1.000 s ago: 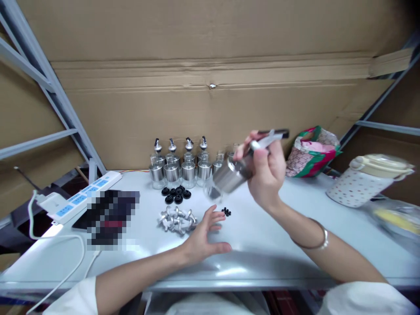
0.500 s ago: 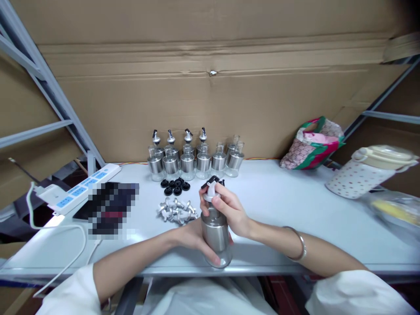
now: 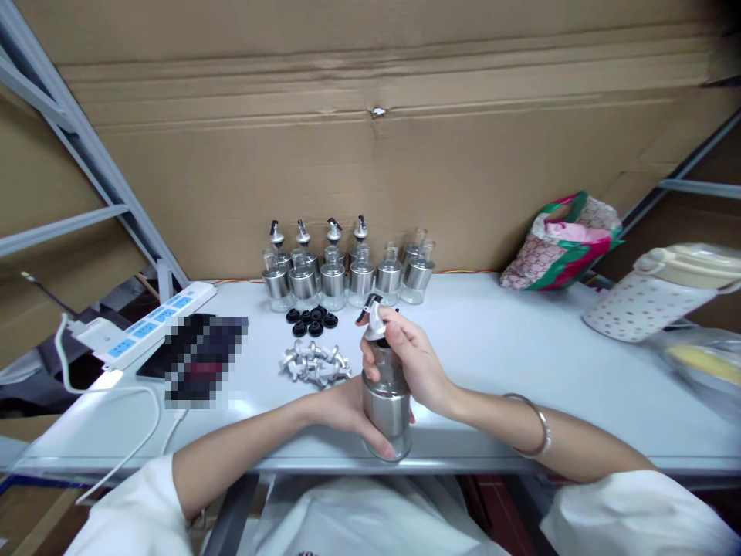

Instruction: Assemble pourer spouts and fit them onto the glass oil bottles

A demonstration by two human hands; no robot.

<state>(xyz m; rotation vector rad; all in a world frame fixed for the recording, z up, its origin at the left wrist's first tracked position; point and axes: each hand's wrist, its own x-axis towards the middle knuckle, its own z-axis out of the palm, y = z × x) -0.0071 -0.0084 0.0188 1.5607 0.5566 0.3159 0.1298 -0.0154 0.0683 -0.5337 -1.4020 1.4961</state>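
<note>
Upright near the table's front edge is a glass oil bottle (image 3: 389, 409) with a steel sleeve round its body. My left hand (image 3: 353, 417) is wrapped about its lower part, thumb across the front. At the neck, my right hand (image 3: 411, 351) grips a silver pour spout (image 3: 375, 323) with a black flip lid, which sits on the bottle's mouth. Left of the bottle lies a heap of silver spout parts (image 3: 316, 363). Several black stoppers (image 3: 312, 318) lie behind that heap.
Rows of similar bottles (image 3: 334, 276) stand at the back, several with spouts fitted. A power strip (image 3: 156, 324) and a partly blurred dark object (image 3: 202, 359) lie at left. A patterned bag (image 3: 559, 243), a dotted jug (image 3: 654, 297) and a plastic-wrapped item (image 3: 706, 363) are at right.
The spout has turned and now stands more upright on the bottle's neck. My right fingers have shifted around it, while my left hand keeps its hold on the body.
</note>
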